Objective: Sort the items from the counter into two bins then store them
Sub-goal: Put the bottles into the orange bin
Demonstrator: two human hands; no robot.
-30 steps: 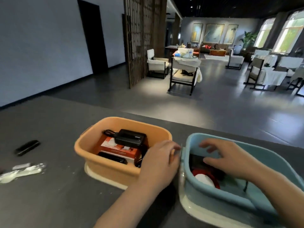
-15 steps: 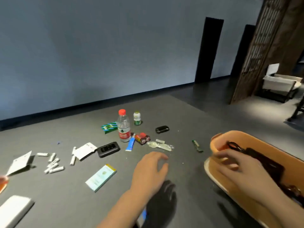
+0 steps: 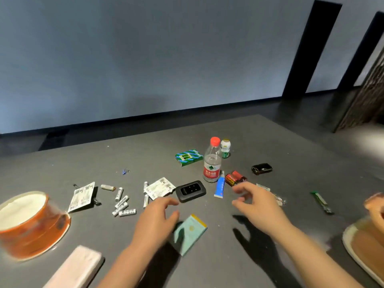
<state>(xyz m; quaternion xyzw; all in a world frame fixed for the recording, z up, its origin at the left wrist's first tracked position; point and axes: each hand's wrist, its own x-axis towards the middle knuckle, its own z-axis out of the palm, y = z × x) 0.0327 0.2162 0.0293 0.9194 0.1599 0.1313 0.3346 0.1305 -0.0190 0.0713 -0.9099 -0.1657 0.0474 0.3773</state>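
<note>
Loose items lie scattered on the grey counter (image 3: 270, 142). My left hand (image 3: 155, 219) hovers with relaxed fingers over the near end of a pale green box (image 3: 190, 230), holding nothing. My right hand (image 3: 255, 202) is spread in the air beside a blue tube (image 3: 220, 187) and red film canisters (image 3: 235, 177), empty. Further off are a black device (image 3: 190, 191), a water bottle (image 3: 212, 163), a small white bottle (image 3: 225, 148), a green striped pack (image 3: 188, 157), several white batteries (image 3: 122, 204) and a black key fob (image 3: 261, 168). The orange bin (image 3: 372, 206) peeks in at the right edge.
An orange paper bowl (image 3: 29, 225) stands at the near left, with a pale pink pack (image 3: 76, 267) in front of it. White label packets (image 3: 82, 196) (image 3: 161, 187) and a green stick (image 3: 321, 201) lie on the counter. A grey wall and dark doorways stand behind.
The view has swung left from the two bins to the scattered items. My right hand left the orange bin and moved over the counter; my left hand reached toward the pale green box.
</note>
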